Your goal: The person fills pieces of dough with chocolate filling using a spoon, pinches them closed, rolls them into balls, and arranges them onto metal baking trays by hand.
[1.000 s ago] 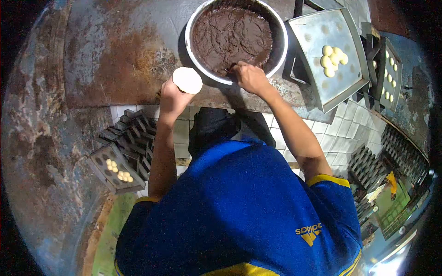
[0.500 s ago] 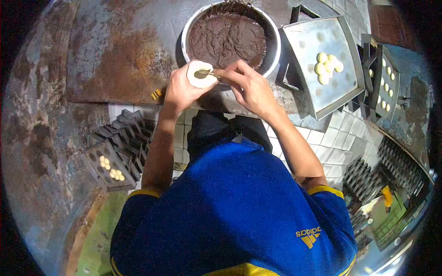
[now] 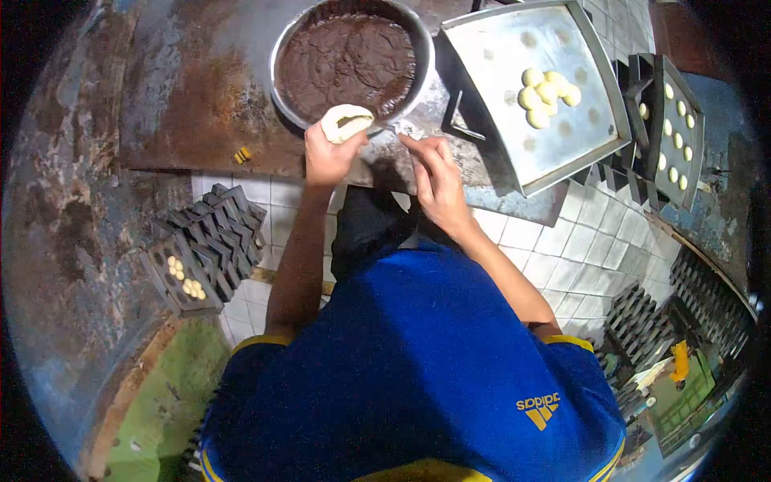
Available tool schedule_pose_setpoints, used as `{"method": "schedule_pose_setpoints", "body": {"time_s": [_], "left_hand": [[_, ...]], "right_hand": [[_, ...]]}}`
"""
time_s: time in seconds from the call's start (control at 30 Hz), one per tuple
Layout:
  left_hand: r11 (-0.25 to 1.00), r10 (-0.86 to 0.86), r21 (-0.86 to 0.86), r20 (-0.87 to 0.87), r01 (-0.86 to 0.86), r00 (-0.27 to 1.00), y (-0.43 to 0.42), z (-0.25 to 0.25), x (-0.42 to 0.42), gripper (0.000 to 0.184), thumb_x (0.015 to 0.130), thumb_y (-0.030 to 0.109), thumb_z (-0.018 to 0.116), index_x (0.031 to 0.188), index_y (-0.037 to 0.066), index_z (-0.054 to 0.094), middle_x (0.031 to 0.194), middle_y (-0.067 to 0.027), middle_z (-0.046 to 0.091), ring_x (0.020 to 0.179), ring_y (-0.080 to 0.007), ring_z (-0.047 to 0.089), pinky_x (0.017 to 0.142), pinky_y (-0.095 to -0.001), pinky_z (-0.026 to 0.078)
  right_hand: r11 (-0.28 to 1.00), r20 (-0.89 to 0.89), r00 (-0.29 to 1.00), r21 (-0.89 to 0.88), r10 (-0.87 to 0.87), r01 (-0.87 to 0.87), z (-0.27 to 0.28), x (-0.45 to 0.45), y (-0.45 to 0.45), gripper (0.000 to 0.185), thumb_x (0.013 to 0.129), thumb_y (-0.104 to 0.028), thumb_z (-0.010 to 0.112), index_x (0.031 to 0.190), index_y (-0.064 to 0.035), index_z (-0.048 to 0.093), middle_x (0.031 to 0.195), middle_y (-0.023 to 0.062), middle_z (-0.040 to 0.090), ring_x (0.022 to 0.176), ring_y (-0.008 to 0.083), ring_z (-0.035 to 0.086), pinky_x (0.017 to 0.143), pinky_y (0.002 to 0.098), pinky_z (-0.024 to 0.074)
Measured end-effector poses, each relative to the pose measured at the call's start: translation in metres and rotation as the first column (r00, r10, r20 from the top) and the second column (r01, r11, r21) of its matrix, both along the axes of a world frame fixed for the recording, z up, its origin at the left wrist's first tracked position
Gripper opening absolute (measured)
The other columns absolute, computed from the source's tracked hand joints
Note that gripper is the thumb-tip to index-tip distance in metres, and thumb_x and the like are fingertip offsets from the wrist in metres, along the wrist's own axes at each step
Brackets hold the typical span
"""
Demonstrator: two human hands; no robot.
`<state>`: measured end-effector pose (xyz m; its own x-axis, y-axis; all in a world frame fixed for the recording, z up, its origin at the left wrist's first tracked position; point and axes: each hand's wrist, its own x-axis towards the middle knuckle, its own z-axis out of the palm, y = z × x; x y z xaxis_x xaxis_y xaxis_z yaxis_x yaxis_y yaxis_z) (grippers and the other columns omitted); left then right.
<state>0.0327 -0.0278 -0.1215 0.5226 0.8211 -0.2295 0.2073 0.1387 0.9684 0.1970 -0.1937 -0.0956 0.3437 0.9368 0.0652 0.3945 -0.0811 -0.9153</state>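
My left hand (image 3: pixel 325 163) is wrapped round a piece of pale dough (image 3: pixel 331 124), which is folded up into an open pocket with a dark hollow. My right hand (image 3: pixel 440 178) is to the right of it, fingers pinched on a thin metal tool (image 3: pixel 390 127). The tool's narrow end points toward the dough but stays apart from it; its exact kind is hard to make out. Just beyond both hands stands a round metal bowl (image 3: pixel 428 60) filled with thick dark brown paste (image 3: pixel 345 68).
A metal tray (image 3: pixel 554 157) with several pale dough balls (image 3: pixel 540 98) sits tilted at the right, another filled tray (image 3: pixel 679 136) beyond it. Stacked trays (image 3: pixel 213 233) stand at lower left. A small yellow object (image 3: pixel 242 154) lies near the table edge. A person in yellow (image 3: pixel 680 361) appears far right.
The tool in my right hand has come out of the dough pocket, and that hand has moved right and down. The view has shifted, so the bowl and tray sit further left.
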Motion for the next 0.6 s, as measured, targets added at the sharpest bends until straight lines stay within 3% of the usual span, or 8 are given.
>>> {"method": "schedule_pose_setpoints", "body": {"time_s": [0.03,0.13,0.2,0.3,0.37,0.47,0.53,0.6], "left_hand": [[0.982,0.143,-0.125,0.006,-0.141,0.990,-0.012,-0.002,0.013,0.021,0.095,0.007,0.075,0.113,-0.003,0.073,0.086,-0.0037,0.074,0.072,-0.0101,0.067,0.062,-0.0263,0.052],[0.982,0.124,-0.132,-0.065,-0.132,0.990,-0.023,-0.009,0.026,0.021,0.096,0.008,0.074,0.114,-0.003,0.072,0.089,-0.0044,0.075,0.073,-0.0097,0.067,0.061,-0.0266,0.051],[0.985,0.087,-0.142,-0.046,-0.093,0.995,-0.035,-0.004,0.035,0.023,0.097,0.010,0.075,0.117,-0.002,0.072,0.093,-0.0044,0.075,0.076,-0.0090,0.067,0.062,-0.0259,0.052],[0.962,-0.218,-0.197,-0.156,0.186,0.963,-0.043,0.020,0.043,0.025,0.096,0.010,0.077,0.118,0.001,0.072,0.095,-0.0032,0.075,0.078,-0.0085,0.067,0.065,-0.0258,0.053],[0.942,-0.313,-0.182,-0.166,0.283,0.935,-0.042,0.033,0.046,0.025,0.095,0.011,0.078,0.117,0.001,0.072,0.094,-0.0027,0.075,0.077,-0.0075,0.066,0.065,-0.0259,0.053],[0.893,-0.446,-0.098,-0.054,0.440,0.893,-0.039,0.036,0.048,0.025,0.093,0.013,0.079,0.114,0.001,0.073,0.093,-0.0013,0.074,0.078,-0.0057,0.063,0.067,-0.0265,0.052],[0.851,-0.494,-0.258,-0.095,0.458,0.864,-0.027,0.059,0.045,0.027,0.093,0.016,0.079,0.115,0.001,0.073,0.095,-0.0014,0.074,0.081,-0.0065,0.064,0.071,-0.0276,0.054],[0.834,-0.552,-0.022,-0.061,0.551,0.832,-0.015,0.065,0.044,0.027,0.094,0.017,0.077,0.115,0.001,0.073,0.098,-0.0019,0.075,0.083,-0.0081,0.066,0.073,-0.0285,0.055]], "right_hand": [[0.995,-0.032,0.995,-0.036,-0.092,0.091,-0.017,0.004,-0.016,0.038,0.101,0.000,0.056,0.138,-0.0042,0.064,0.112,0.0183,0.060,0.106,0.0324,0.062,0.096,0.0397,0.0507],[0.929,-0.107,0.940,-0.223,-0.325,0.296,-0.103,0.018,-0.069,0.030,0.110,-0.009,0.051,0.135,0.0009,0.061,0.122,0.0177,0.066,0.119,0.0280,0.064,0.103,0.0388,0.0485],[0.880,-0.081,0.971,-0.445,-0.223,0.165,-0.209,0.041,-0.111,0.032,0.108,-0.013,0.056,0.136,0.0000,0.062,0.121,0.0187,0.067,0.118,0.0303,0.065,0.106,0.0400,0.0482],[0.882,0.228,0.971,-0.468,0.064,0.052,-0.178,0.065,-0.094,0.036,0.104,-0.019,0.064,0.137,-0.0018,0.063,0.127,0.0190,0.066,0.120,0.0309,0.065,0.108,0.0410,0.0485],[0.973,0.111,0.994,-0.227,-0.013,0.038,-0.092,0.071,-0.053,0.045,0.099,-0.025,0.073,0.138,-0.0034,0.064,0.132,0.0185,0.064,0.124,0.0307,0.064,0.109,0.0416,0.0487],[0.986,-0.263,0.954,-0.037,0.145,-0.161,0.015,0.075,-0.013,0.058,0.094,-0.031,0.080,0.143,-0.0054,0.062,0.134,0.0164,0.064,0.128,0.0294,0.062,0.111,0.0404,0.0467],[0.967,-0.117,0.961,0.010,0.252,-0.253,0.041,0.081,-0.002,0.061,0.092,-0.031,0.082,0.144,-0.0054,0.061,0.133,0.0157,0.065,0.126,0.0281,0.062,0.110,0.0401,0.0473],[0.965,-0.098,0.960,0.042,0.261,-0.258,0.059,0.081,0.004,0.061,0.090,-0.033,0.083,0.141,-0.0062,0.064,0.131,0.0163,0.065,0.126,0.0303,0.063,0.109,0.0411,0.0487]]}}
